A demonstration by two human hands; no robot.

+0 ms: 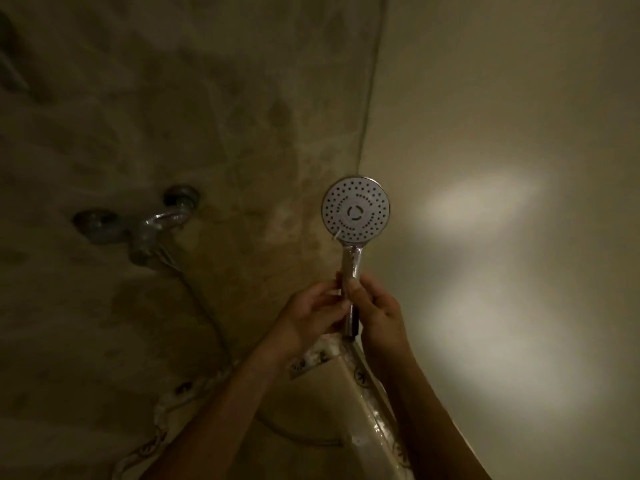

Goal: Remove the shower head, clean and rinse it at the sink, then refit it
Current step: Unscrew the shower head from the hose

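Left hand (311,313): reaching up from the near edge, its fingers curling round the handle (351,268) from the left side.
Right hand (377,306): gripping the same handle from the right, thumb lying along the front, so both hands are clamped on it, touching each other.
Shower head (356,210): being held upright just above the hands, in front of the corner where the two walls are meeting, with its round spray face turned towards the person.
Handling: I'm judging it light and stiff, with a smooth chrome skin that is likely slipping when wet. The handle is looking like the safe place to hold, one hand steadying while the other is working low at its foot, and the spray face is better left alone.
Patterned border (363,379): running just beyond the wrists, partly covered by the arms.
Hose (207,306): trailing down from the mixer tap (145,233) on the left wall and curling behind the forearms.
Hidden: dimness and fingers are masking the foot of the handle, so I'm not telling whether the hose is joined there. The tap is blurring, and no sink is showing.
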